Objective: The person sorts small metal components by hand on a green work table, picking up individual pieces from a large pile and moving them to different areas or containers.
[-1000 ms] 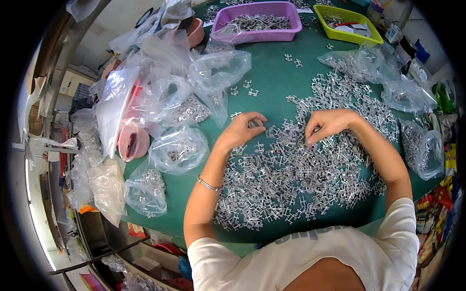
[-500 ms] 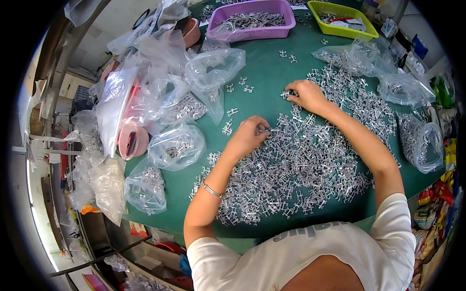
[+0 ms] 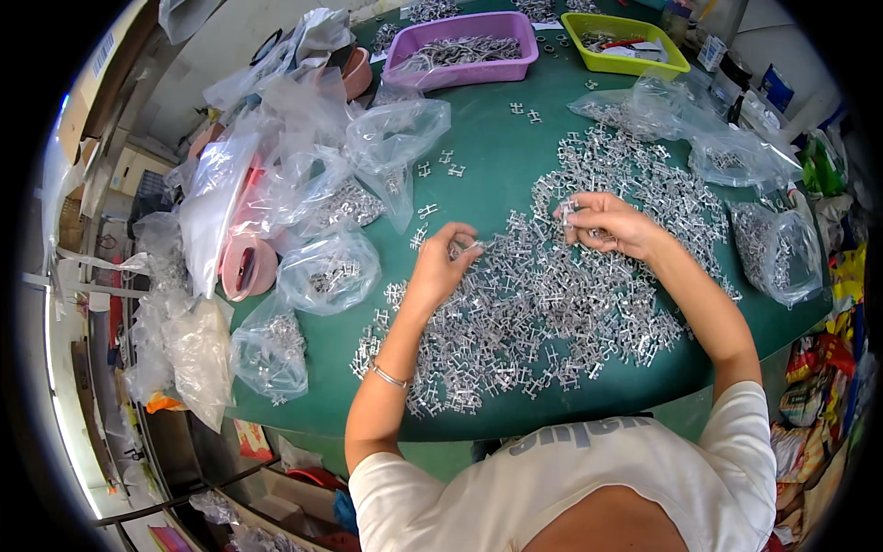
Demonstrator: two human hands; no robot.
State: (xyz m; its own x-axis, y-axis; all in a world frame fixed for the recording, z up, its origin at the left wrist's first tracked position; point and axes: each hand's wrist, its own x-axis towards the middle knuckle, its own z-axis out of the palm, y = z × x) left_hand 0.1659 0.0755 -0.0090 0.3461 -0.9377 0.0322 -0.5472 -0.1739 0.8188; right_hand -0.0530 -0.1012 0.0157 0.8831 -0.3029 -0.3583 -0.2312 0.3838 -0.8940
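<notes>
Green table (image 3: 497, 138), metal parts (image 3: 552, 294), plastic bags (image 3: 331, 267).

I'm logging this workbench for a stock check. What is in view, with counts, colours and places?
Small silver metal parts: too many to count, heaped on the table's middle.
Green table top: one, under everything.
Purple plastic tray: one, far edge, metal parts inside.
Yellow-green plastic tray: one, far right.
Clear plastic bags: many, left and right sides, several holding parts.
Pink tape roll: one, left of the bags.
Silver bracelet: one, on the left wrist.
Left hand: pinching a metal part.
Right hand: fingers on parts in the heap.
</notes>
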